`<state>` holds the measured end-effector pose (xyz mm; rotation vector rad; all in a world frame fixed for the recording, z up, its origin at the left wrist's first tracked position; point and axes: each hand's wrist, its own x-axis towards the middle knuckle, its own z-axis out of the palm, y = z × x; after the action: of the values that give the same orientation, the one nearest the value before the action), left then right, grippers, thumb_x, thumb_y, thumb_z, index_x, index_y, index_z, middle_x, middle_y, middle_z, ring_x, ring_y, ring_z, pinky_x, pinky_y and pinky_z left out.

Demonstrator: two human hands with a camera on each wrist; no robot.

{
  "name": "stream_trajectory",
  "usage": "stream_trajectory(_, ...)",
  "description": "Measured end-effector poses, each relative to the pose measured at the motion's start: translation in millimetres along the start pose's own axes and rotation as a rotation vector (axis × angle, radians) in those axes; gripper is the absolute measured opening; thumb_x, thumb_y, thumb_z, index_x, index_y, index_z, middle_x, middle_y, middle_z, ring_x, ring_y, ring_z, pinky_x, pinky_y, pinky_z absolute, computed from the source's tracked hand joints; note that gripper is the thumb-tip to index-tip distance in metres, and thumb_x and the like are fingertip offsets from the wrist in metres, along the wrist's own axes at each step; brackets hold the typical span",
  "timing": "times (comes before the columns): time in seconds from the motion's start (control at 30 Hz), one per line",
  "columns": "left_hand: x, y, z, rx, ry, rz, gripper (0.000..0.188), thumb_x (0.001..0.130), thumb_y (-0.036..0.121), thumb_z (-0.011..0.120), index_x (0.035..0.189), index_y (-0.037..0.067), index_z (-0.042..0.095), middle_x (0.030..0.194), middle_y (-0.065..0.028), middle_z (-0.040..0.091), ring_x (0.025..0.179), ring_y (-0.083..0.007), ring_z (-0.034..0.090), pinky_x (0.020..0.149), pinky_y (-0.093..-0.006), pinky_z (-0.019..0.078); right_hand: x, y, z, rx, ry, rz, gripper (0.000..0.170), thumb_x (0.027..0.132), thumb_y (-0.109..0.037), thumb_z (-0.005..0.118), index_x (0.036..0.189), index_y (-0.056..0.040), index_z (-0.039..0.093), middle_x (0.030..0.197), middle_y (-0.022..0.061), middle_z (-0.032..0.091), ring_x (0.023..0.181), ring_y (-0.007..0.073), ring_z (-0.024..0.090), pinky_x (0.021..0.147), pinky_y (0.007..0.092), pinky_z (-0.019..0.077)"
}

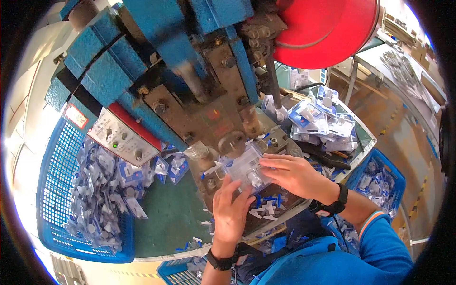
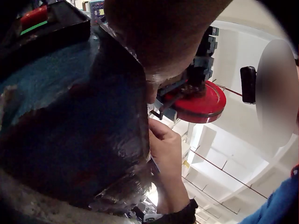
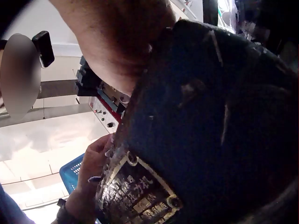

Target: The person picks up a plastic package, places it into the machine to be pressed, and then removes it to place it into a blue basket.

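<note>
In the head view a clear blister package (image 1: pixel 244 164) with a printed card lies under the blue press (image 1: pixel 232 137), tilted on the metal base. The left hand (image 1: pixel 230 209) touches its near left edge with fingertips bent toward it. The right hand (image 1: pixel 297 176) lies along the package's right side, its fingers fairly straight over the edge. The left wrist view shows one hand (image 2: pixel 166 158) beyond a dark metal surface, and the right wrist view shows a hand (image 3: pixel 93 172) partly behind the machine. What the fingertips touch is hidden in both wrist views.
Small blue and white pieces (image 1: pixel 268 206) lie scattered near the press base. A blue basket (image 1: pixel 52 190) of packages stands left, another basket (image 1: pixel 399 183) right. Stacked packages (image 1: pixel 323 116) lie on the right of the green table (image 1: pixel 166 209). A control panel (image 1: pixel 121 135) faces the left side.
</note>
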<state>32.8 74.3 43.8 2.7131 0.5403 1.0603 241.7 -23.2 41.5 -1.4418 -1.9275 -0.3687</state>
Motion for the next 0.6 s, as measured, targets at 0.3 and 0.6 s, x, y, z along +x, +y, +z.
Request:
stream_trajectory(0.3,7.9,3.7,-6.7,0.059,0.085,0.082,0.039,0.067,0.006,0.08,0.106,0.009,0.072,0.115,-0.01,0.061,0.12,-0.0394,0.057,0.094,-0.0465,0.0456,10.0,-6.2,-6.3,0.007,0.116,-0.006,0.026,0.082,-0.007,0.063,0.106,0.0021,0.067,0.128,0.0129,0.06,0.11,0.0267,0.064,0.091,0.0351,0.0547)
stream_trajectory(0.6,19.5,22.9,-13.2,0.123,0.01,0.04,0.051,0.068,0.006,0.08,0.116,-0.001,0.064,0.124,-0.0153,0.059,0.126,-0.0388,0.052,0.096,-0.0474,0.0452,16.4,-9.0,-17.8,-0.071,0.046,-0.036,0.025,0.083,-0.009,0.063,0.106,0.0003,0.068,0.128,0.0142,0.06,0.116,0.0272,0.061,0.093,0.035,0.0539)
